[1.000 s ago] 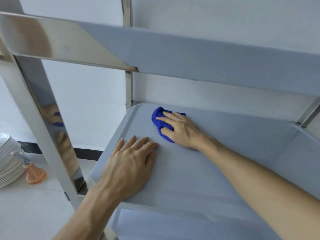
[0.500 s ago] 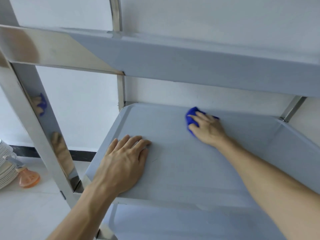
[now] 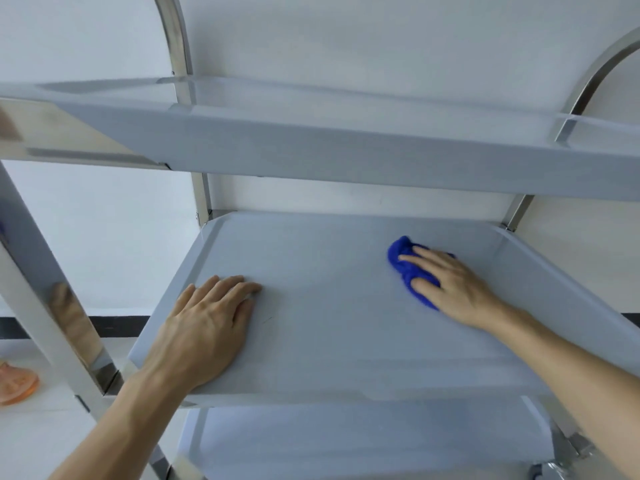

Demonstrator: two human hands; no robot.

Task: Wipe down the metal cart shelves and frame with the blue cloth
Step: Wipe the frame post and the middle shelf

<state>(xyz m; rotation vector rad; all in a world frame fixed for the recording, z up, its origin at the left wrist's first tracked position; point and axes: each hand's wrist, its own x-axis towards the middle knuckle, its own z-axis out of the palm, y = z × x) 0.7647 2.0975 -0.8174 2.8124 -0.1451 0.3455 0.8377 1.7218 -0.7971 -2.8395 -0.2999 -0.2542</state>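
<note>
On middle shelf point(image 3: 346, 341): blue cloth point(image 3: 403, 261)

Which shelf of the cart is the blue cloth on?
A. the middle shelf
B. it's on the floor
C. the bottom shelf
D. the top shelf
A: the blue cloth lies on the middle shelf under the right hand, with the top shelf above it and another shelf below.

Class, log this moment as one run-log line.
stage: wiping middle shelf | right hand: presses blue cloth | left hand: flat on shelf
</note>
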